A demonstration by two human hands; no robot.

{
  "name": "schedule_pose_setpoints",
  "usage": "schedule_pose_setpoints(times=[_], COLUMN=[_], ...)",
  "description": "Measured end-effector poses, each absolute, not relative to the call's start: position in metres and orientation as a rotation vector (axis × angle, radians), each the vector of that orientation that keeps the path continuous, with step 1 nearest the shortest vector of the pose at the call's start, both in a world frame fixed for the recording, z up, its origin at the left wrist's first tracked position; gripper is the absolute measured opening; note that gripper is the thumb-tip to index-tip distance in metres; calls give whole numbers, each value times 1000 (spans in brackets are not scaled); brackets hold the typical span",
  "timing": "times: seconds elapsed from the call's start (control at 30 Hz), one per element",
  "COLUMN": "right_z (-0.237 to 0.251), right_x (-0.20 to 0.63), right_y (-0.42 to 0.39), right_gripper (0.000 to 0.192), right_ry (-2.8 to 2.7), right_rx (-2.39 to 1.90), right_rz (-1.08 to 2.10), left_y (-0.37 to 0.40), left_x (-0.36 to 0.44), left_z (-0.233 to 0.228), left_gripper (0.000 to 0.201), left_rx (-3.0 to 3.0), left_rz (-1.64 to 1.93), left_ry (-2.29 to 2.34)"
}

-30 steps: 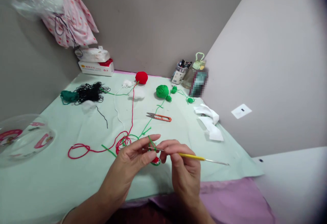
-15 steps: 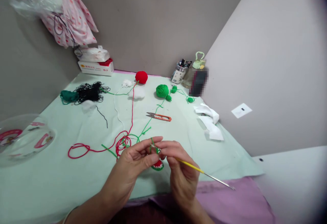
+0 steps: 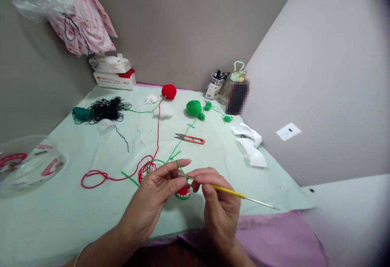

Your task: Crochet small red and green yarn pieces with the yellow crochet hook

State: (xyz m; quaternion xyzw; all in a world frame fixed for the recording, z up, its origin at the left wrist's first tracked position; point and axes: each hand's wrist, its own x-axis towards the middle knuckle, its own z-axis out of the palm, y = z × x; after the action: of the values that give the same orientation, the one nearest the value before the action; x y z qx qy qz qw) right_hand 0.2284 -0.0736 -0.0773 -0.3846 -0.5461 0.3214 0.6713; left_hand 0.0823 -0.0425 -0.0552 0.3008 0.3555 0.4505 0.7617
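Observation:
My left hand (image 3: 158,192) pinches a small crochet piece (image 3: 183,193), red with a white and green edge. Green yarn (image 3: 179,165) runs up over its raised index finger. In my right hand (image 3: 221,202) is a crochet hook (image 3: 230,191) with a yellow grip and metal ends, held like a pen. The hook's tip meets the green yarn just above the piece, between both hands. My fingers hide part of the piece. Loose red yarn (image 3: 148,171) lies tangled beside my left hand, with green strands among it.
Orange thread snips (image 3: 191,138) lie beyond my hands. Farther back are a red yarn ball (image 3: 168,91), a green yarn ball (image 3: 193,108) and black yarn (image 3: 106,109). White paper (image 3: 251,149) lies at right, a clear plastic tub (image 3: 57,165) at left. A pen holder (image 3: 213,86) stands at the back.
The crochet piece has shifted slightly left and up with my left hand. My right hand has turned a little, so the hook lies flatter, its rear end higher.

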Motion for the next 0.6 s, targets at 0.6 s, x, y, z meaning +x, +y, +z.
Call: schedule_pose_setpoints(times=[0.6], right_z=[-93], right_x=[232], right_y=[-84], right_gripper=[49], right_ry=[-1536], right_rx=[-1030], right_rz=[276], left_y=[-45], left_x=[87], left_z=[-54], left_gripper=[42], left_rx=[462], left_rz=[875], left_ry=[724])
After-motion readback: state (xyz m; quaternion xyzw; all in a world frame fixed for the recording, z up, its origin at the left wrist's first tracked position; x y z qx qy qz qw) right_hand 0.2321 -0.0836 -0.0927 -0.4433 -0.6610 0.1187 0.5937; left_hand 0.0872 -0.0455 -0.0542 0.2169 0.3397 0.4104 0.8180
